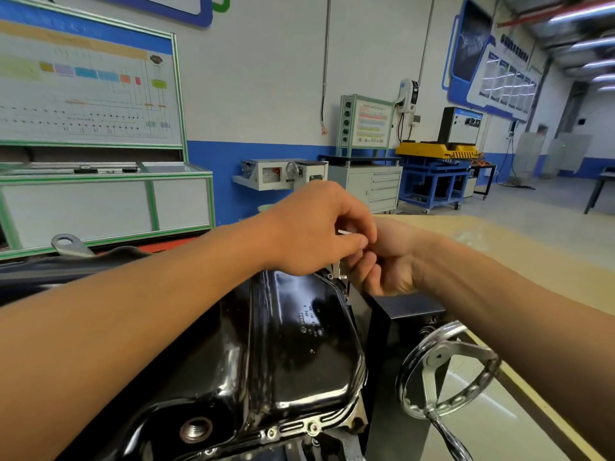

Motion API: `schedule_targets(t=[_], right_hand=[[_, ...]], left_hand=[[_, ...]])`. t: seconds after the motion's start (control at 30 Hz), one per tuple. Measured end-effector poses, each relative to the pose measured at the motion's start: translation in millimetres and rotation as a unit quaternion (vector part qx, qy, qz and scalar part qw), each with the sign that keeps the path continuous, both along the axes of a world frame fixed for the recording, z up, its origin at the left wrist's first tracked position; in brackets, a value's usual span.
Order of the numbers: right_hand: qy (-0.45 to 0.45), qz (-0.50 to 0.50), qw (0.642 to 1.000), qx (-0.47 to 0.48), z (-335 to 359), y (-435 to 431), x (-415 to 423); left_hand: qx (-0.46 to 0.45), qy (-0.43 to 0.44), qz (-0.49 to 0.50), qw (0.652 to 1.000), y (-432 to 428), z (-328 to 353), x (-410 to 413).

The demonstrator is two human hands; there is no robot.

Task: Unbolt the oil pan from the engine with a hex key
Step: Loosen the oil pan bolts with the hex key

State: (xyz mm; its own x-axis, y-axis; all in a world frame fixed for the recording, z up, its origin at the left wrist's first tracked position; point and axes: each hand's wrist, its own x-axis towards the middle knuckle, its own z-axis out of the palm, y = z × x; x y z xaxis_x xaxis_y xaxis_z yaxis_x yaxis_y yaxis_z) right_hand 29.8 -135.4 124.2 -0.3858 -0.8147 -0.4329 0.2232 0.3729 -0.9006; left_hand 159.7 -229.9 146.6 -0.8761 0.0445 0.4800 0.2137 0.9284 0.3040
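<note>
Black oil pan upturned; left hand, right hand pinch hex key

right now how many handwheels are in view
2: near handwheel at lower right beside the oil pan, far handwheel on the grey machine behind. More may be hidden.

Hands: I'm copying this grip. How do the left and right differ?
Left hand sits higher, knuckles up, pinching the hex key; right hand sits lower, palm showing, fingers curled beside the key's shaft, grip unclear. Left reaches across the oil pan; right lies beside it. Both meet at its far corner.
</note>
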Motion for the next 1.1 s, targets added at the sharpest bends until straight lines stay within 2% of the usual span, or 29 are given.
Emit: schedule_targets(t=[0.07,0.1,0.13,0.2,0.27,0.37,0.5,0.63,0.77,0.97,1.1], right_hand=[[0.076,-0.006,0.997,0.0,10.8,0.8,5.7],[0.158,-0.021,0.987,-0.004,12.9,0.7,7.5],[0.259,-0.043,0.965,-0.022,13.4,-0.1,9.4],[0.431,-0.073,0.893,-0.111,11.1,-1.5,14.7],[0.506,-0.028,0.836,-0.209,5.3,-2.7,18.9],[0.589,0.026,0.761,-0.27,-7.7,-11.4,17.1],[0.607,-0.012,0.724,-0.327,-18.0,-24.7,10.9],[0.635,-0.02,0.699,-0.328,-27.1,-32.3,7.7],[0.643,-0.034,0.688,-0.334,-30.4,-33.6,7.7],[0.642,-0.028,0.692,-0.329,-34.3,-32.5,5.9],[0.647,-0.038,0.685,-0.334,-39.8,-33.6,3.3]], left_hand=[[0.01,0.042,0.028,0.999,-6.3,6.4,3.7],[0.012,0.057,0.045,0.997,-10.8,10.1,5.6],[0.016,0.068,0.061,0.996,-16.2,13.7,7.8],[0.024,0.079,0.087,0.993,-26.6,19.1,11.9],[0.026,0.078,0.105,0.991,-33.4,21.4,15.0],[0.028,0.071,0.116,0.99,-38.0,21.7,16.0],[0.019,0.064,0.114,0.991,-42.1,19.0,14.4],[0.013,0.048,0.12,0.992,-46.5,15.1,13.7],[0.044,0.045,0.11,0.992,-46.6,11.8,12.0],[0.039,0.037,0.12,0.991,-44.6,12.0,13.2],[-0.059,0.045,0.168,0.983,-40.4,11.6,14.1]])
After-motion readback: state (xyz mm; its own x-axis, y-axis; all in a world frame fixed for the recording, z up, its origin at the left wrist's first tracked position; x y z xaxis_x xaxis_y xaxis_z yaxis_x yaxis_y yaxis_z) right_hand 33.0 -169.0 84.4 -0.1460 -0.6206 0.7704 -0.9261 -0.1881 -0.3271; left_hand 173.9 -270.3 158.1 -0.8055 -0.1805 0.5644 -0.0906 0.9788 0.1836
